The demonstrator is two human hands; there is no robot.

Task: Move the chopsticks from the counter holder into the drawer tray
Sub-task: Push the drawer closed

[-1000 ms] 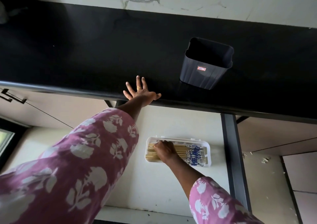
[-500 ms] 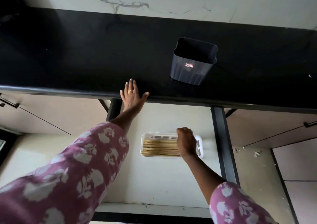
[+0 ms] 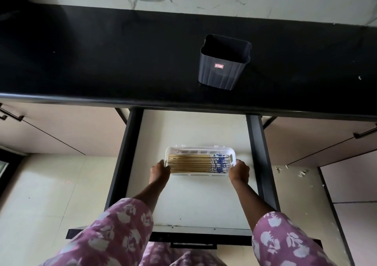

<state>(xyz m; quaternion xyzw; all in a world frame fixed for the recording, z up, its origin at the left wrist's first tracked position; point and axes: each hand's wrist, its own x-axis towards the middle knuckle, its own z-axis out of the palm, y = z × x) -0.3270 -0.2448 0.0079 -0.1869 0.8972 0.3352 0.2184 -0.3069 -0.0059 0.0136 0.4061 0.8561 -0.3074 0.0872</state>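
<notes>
Chopsticks (image 3: 191, 163), tan, blue-tipped, fill tray (image 3: 200, 149); left grip (image 3: 160, 171) and right grip (image 3: 239, 171) clasp its ends.

black counter (image 3: 102, 61): dark holder (image 3: 223, 70) upright | open drawer (image 3: 183, 200): white tray (image 3: 201, 149) on its floor (chopsticks (image 3: 191, 163) inside)

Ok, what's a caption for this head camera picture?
Left hand and right hand grip the white plastic tray of wooden chopsticks in the open drawer.

Fingertips of left hand (image 3: 160, 171) and right hand (image 3: 239, 173) hidden at tray (image 3: 200, 149) ends, holder (image 3: 220, 77) label unreadable
</notes>
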